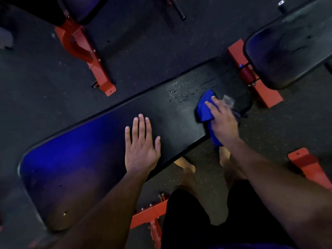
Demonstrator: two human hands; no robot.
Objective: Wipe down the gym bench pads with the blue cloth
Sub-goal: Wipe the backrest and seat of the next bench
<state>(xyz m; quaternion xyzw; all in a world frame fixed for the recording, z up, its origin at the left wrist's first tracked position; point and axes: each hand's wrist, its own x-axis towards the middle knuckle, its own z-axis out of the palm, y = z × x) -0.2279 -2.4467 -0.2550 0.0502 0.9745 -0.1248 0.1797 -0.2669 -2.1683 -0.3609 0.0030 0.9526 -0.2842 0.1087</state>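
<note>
A long black bench pad [100, 141] runs diagonally from lower left to upper right, with a cracked, worn patch near its far end. My left hand [142, 146] lies flat on the pad's middle, fingers straight and spread. My right hand [221, 121] presses a bunched blue cloth [204, 108] onto the pad near its right end. Part of the cloth hangs over the near edge under my wrist. A second black pad [291, 44] sits at the upper right, apart from both hands.
Orange bench frames stand around: one leg [86, 56] at the upper left, a foot bar [258, 87] between the two pads, another foot [309, 166] at the right. Dark rubber floor surrounds them. My bare feet and black shorts [197, 221] are below the pad.
</note>
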